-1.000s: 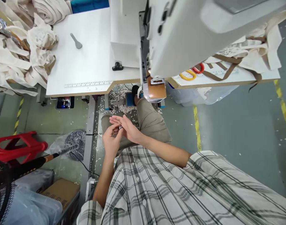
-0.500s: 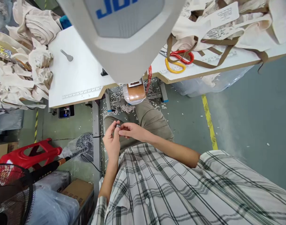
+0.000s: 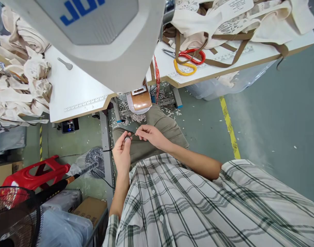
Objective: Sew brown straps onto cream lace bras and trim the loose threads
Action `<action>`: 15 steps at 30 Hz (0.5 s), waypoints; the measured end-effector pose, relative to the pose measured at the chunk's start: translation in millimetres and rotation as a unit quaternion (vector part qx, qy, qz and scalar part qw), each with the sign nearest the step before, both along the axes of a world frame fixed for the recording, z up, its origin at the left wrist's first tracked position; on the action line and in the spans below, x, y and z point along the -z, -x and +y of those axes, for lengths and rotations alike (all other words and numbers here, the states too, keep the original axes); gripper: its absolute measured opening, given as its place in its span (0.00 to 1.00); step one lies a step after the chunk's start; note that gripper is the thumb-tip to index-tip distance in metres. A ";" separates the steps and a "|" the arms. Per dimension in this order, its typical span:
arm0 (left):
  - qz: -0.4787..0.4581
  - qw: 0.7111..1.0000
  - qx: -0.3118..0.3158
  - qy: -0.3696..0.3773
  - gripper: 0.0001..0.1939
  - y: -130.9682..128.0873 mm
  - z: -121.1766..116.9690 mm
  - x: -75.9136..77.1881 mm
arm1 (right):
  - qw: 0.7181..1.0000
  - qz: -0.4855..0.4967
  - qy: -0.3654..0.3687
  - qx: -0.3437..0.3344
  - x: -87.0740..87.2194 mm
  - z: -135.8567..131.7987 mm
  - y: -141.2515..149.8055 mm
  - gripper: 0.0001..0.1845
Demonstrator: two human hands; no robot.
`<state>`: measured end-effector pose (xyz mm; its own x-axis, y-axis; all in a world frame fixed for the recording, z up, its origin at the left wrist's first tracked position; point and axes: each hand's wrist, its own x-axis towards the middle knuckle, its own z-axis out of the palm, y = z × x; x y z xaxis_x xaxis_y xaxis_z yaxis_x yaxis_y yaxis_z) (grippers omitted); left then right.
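Above my lap, my left hand (image 3: pixel 123 151) pinches a small, round, silvery bobbin case (image 3: pixel 127 138) between thumb and fingers, which partly cover it. Just to the right, my right hand (image 3: pixel 150 136) has its fingertips pressed together on a thin thread (image 3: pixel 133 135) that runs across the short gap from the bobbin case. Beyond both hands looms the pale head of a sewing machine (image 3: pixel 95 51). Its brown-topped sewing bed (image 3: pixel 141 100) juts out below the head.
Red-and-yellow-handled scissors (image 3: pixel 185 68) lie on the white table (image 3: pixel 77 92) beside brown straps and cream fabric pieces (image 3: pixel 231 20). More cream fabric (image 3: pixel 20 89) is heaped at left. A red stool (image 3: pixel 36 173) and a black fan (image 3: pixel 15 216) stand lower left. Scraps litter the floor.
My right hand has drawn away from my left, and a thread now shows between them. The camera view has turned, so the machine head appears farther left.
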<state>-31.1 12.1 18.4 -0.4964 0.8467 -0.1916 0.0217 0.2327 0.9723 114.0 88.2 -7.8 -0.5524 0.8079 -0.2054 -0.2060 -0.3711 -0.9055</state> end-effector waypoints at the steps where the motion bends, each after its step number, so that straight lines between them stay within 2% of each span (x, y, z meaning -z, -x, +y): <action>1: -0.021 1.000 0.007 -0.005 0.21 -0.3 0.9 0.7 | 1.000 -0.002 -0.013 0.014 0.0 1.8 -1.8 0.20; 3: -0.060 0.998 0.015 -0.013 0.20 -1.1 2.6 2.1 | 0.998 -0.020 -0.048 0.032 -1.0 5.5 -3.3 0.19; 5: -0.074 0.997 0.023 -0.009 0.17 -1.9 3.6 2.7 | 0.990 -0.059 -0.118 0.044 -3.6 10.4 -2.3 0.17; 8: -0.073 0.995 0.058 0.021 0.15 -2.0 4.0 1.5 | 0.958 -0.117 -0.259 0.049 -6.5 21.3 2.3 0.13; 9: -0.074 0.994 0.072 0.030 0.15 -1.7 4.0 0.6 | 0.951 -0.123 -0.279 0.041 -5.8 25.3 3.7 0.12; 10: -0.076 0.993 0.083 0.036 0.16 -1.1 4.1 -0.3 | 0.958 -0.116 -0.260 0.023 -3.6 29.0 4.5 0.11; 11: -0.080 0.992 0.090 0.037 0.16 -0.2 4.3 -1.2 | 0.973 -0.100 -0.206 -0.005 0.3 32.2 4.4 0.10; 13: -0.099 0.990 0.089 0.038 0.16 2.6 5.2 -2.6 | 0.995 -0.057 -0.054 -0.067 12.8 37.0 1.1 0.10; 15: -0.138 0.985 0.086 0.057 0.16 5.9 7.1 -3.2 | 0.991 -0.026 0.065 -0.112 29.9 42.6 -5.5 0.10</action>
